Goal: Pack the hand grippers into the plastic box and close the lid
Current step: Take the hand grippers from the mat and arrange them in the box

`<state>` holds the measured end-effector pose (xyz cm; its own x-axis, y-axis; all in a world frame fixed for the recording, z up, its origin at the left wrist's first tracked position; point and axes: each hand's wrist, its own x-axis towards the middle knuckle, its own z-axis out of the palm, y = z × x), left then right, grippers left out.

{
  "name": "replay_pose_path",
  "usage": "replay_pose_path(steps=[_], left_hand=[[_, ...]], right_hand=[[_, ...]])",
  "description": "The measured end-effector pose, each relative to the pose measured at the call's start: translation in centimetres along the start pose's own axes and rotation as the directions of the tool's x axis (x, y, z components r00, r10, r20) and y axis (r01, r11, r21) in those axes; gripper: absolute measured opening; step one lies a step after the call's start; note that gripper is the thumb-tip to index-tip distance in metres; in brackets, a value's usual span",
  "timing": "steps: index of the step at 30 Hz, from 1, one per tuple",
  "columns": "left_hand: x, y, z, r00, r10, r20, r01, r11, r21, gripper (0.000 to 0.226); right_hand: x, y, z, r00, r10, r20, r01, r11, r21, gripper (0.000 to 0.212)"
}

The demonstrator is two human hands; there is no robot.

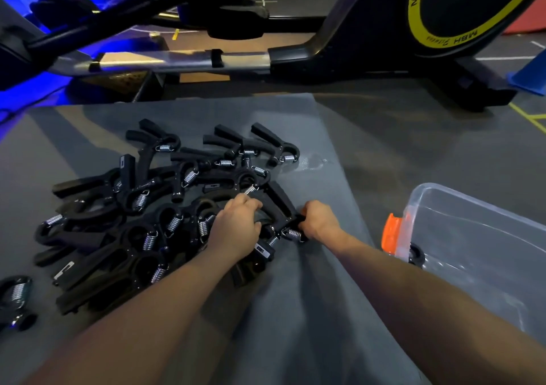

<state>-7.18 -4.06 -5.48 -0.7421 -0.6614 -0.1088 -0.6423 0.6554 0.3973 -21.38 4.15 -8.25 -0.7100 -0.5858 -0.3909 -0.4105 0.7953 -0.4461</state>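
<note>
Matt black plastic hand grippers (pixel 141 207) with shiny metal springs; clear glossy plastic box (pixel 478 246).

this is a gym. a black exercise bike (pixel 384 39) with a yellow-ringed flywheel (pixel 461 6) marked "mbh" stands on a dark floor (pixel 443 136) with painted lines, lit by blue light at the left. a heap of black spring hand grippers (pixel 141 207) lies on a grey mat (pixel 295 311).
</note>
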Motion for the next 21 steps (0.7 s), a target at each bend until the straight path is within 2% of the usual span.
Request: replay_pose_path(steps=[5,9,12,16,18,19,21], left_hand=[[1.1,1.3,-0.7,0.997,0.060,-0.040,-0.062,0.997,-0.040,0.045],[0.9,3.1,-2.0,0.976,0.198,-0.087,-0.202,0.979,-0.031,0.056],[0.5,4.7,-3.1,0.929,0.327,-0.171,-0.317,0.945,0.083,0.050],[-0.1,6.3,-4.1,0.899,0.378,-0.220,-0.383,0.924,0.021,0.031],[0.2,7.1,-4.2,0.923,0.327,-0.203,-0.352,0.930,-0.103,0.029],[0.2,7.6,-4.3,0.951,0.261,-0.165,-0.296,0.924,-0.241,0.027],[0.3,9.1,-4.4,0.985,0.163,-0.054,-0.165,0.812,-0.560,0.021]], right_hand=[[-0.9,-0.1,-3.1,1.000,-0.023,-0.008,0.023,1.000,-0.017,0.024],[-1.8,-0.1,-6.3,0.999,-0.040,-0.020,0.041,0.997,0.066,0.025],[-2.9,0.2,-8.1,0.996,-0.075,0.050,0.059,0.962,0.266,0.023],[-5.3,1.1,-10.3,0.986,-0.095,0.135,0.010,0.849,0.528,0.003],[-6.0,1.9,-11.3,0.987,-0.086,0.134,-0.020,0.766,0.643,0.015],[-6.1,2.4,-11.8,0.989,-0.071,0.130,-0.047,0.683,0.729,0.018],[-6.3,3.2,-13.0,0.993,-0.058,0.105,-0.066,0.469,0.881,0.020]])
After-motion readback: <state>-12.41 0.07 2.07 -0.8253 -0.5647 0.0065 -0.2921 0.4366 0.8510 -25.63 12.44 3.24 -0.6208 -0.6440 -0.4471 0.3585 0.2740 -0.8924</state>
